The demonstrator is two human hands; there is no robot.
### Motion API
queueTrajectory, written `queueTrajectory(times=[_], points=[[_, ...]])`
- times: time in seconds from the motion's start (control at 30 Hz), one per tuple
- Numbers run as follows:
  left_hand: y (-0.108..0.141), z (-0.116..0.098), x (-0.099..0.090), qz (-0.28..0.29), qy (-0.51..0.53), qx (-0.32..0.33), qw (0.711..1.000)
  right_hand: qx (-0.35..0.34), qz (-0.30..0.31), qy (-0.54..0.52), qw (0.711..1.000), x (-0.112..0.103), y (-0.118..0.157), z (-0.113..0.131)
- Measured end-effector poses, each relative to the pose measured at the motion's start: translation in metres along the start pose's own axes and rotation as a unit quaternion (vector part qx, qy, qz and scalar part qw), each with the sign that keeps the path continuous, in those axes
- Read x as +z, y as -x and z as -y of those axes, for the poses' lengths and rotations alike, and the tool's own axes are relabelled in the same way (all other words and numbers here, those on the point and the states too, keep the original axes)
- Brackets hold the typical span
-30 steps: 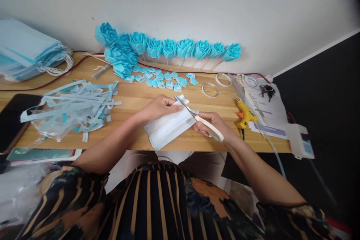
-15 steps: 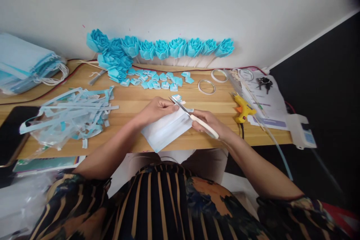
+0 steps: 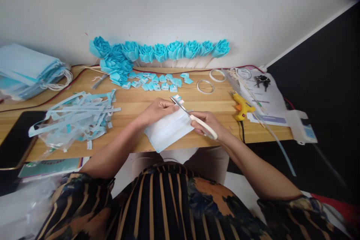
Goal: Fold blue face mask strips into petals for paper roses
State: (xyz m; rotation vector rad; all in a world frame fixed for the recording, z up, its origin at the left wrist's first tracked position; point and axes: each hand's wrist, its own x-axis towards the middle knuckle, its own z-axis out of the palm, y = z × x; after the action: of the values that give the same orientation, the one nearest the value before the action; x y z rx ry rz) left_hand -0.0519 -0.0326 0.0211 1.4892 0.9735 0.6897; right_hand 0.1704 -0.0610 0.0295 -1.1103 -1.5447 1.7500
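My left hand (image 3: 162, 111) pinches the upper edge of a pale blue and white sheet (image 3: 168, 132) that looks like an unfolded face mask. White-handled scissors (image 3: 203, 125) are in my right hand (image 3: 209, 122), fingers curled round the handles. Their metal blades lie along the top edge of the sheet, pointing up and left past my left thumb. Just beyond the blade tips are small blue cut pieces (image 3: 177, 98). Farther back several folded blue pieces (image 3: 154, 78) lie in loose rows.
Blue fabric flowers (image 3: 176, 49) line the wall. Left are stacked face masks (image 3: 25, 65), a heap of cut strips (image 3: 75, 116) and a phone (image 3: 21, 138). Two tape rolls (image 3: 205, 87), a yellow glue gun (image 3: 242, 108), keys (image 3: 262, 80) and papers (image 3: 270, 101) lie right.
The camera view has shifted slightly. The scissor blades look a little closer together at the sheet's top edge; both hands keep nearly the same places and grips.
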Motion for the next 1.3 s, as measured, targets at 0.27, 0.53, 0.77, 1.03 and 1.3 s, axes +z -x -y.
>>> queueTrajectory(times=[0.27,0.53,0.77,1.03,1.3], points=[[0.005,-0.001,0.004,0.026,0.027,-0.002,0.999,-0.002,-0.102,-0.049,0.994,-0.004,0.003,-0.007],[-0.011,0.020,-0.017,-0.068,-0.176,0.010,0.982,-0.094,0.037,-0.215,0.971,-0.016,0.029,-0.001],[-0.006,-0.004,-0.006,-0.242,-0.268,0.171,0.916,-0.101,0.082,-0.337,0.933,0.000,0.049,-0.006],[0.034,-0.042,0.067,0.001,0.177,0.106,0.978,-0.120,0.152,-0.352,0.916,0.024,0.059,-0.010],[0.053,-0.044,0.091,-0.006,0.318,0.073,0.945,-0.138,0.135,-0.327,0.925,0.038,0.076,-0.012]])
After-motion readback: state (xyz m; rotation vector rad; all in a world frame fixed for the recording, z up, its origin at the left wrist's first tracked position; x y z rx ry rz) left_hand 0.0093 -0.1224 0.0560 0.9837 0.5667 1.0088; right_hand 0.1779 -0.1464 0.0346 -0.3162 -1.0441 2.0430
